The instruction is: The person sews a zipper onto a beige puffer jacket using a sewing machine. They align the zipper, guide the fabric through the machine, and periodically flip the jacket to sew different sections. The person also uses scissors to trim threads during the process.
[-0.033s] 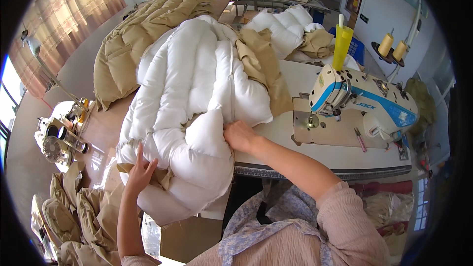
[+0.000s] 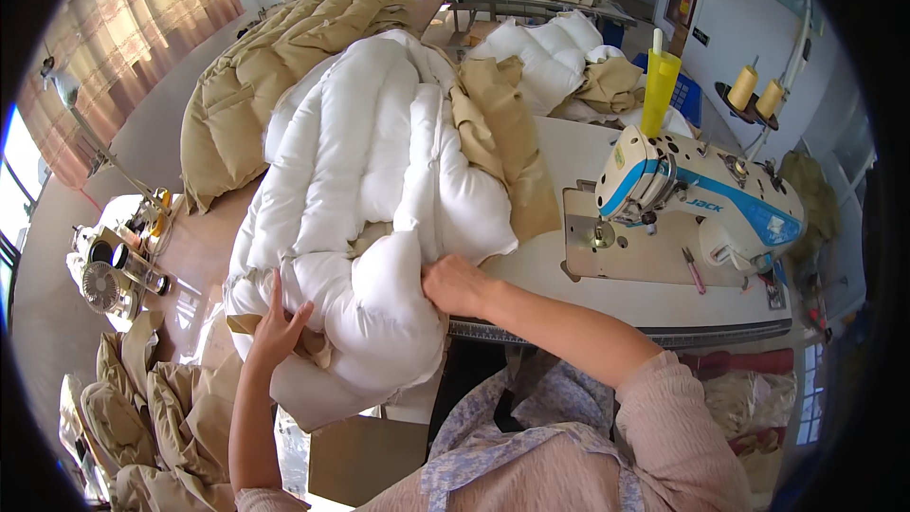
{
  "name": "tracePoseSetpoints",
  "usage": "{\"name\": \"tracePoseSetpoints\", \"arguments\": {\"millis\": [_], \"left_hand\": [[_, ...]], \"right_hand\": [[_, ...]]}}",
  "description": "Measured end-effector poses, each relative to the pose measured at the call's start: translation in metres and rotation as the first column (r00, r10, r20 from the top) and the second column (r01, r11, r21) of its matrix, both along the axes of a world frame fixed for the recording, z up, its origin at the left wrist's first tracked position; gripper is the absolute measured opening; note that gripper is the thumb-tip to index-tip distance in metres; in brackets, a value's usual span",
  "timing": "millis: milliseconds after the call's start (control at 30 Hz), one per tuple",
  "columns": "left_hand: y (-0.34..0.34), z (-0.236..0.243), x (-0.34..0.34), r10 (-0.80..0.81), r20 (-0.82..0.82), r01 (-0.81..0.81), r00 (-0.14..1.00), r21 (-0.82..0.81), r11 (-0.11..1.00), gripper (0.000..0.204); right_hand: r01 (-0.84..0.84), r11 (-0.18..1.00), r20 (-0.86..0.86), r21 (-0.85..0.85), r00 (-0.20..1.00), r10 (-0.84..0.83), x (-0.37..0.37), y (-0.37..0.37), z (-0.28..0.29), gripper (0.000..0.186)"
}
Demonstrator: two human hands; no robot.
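Spread before me is a puffy white padded jacket [image 2: 341, 142], with tan fabric [image 2: 517, 147] showing along its right side. It hangs over the table's front edge. My right hand [image 2: 455, 286] is closed on the jacket's white padding at its right side, fingertips hidden in the folds. At the lower left, my left hand [image 2: 277, 330] lies against the jacket with forefinger and thumb apart; its other fingers are partly hidden. A tan patch of cloth shows beside that hand. To the right of the jacket stands a white and blue sewing machine [image 2: 701, 199].
Tan padded garments [image 2: 237, 100] lie at the back left, another white padded piece [image 2: 545, 57] behind. Pink-handled snips [image 2: 695, 272] rest on the machine bed. A small fan [image 2: 100, 286] stands at left above a tan garment pile [image 2: 142, 417]. Thread cones [image 2: 742, 88] stand at right.
My right hand has moved slightly left and down, drawing the jacket's right side with it. My left hand has shifted a little up and right, and the lower padding has bunched differently.
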State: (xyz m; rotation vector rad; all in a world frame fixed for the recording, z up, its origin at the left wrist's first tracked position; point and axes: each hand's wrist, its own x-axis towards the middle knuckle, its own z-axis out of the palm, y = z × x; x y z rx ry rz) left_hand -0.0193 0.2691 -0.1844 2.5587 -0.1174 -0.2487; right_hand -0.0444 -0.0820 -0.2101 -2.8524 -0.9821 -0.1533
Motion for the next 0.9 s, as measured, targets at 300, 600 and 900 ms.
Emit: {"name": "tracePoseSetpoints", "arguments": {"millis": [300,600,900], "left_hand": [[-0.043,-0.045,-0.002,-0.151,0.119,0.129,0.981,0.180,0.975,0.083],[0.027,0.044,-0.095,0.071,0.109,-0.025,0.992,-0.376,0.926,0.028],[0.051,0.278,0.216,-0.077,0.987,-0.052,0.141,0.085,0.995,0.049]], "right_hand": [[-0.201,0.813,0.247,0.546,0.966,0.073,-0.057,-0.008,0.101,0.021],[0.719,0.623,-0.341,0.308,0.695,-0.633,0.144,-0.158,0.059,0.075],[0.010,-0.016,-0.014,1.000,0.968,-0.250,-0.015,-0.098,0.207,0.024]]}}
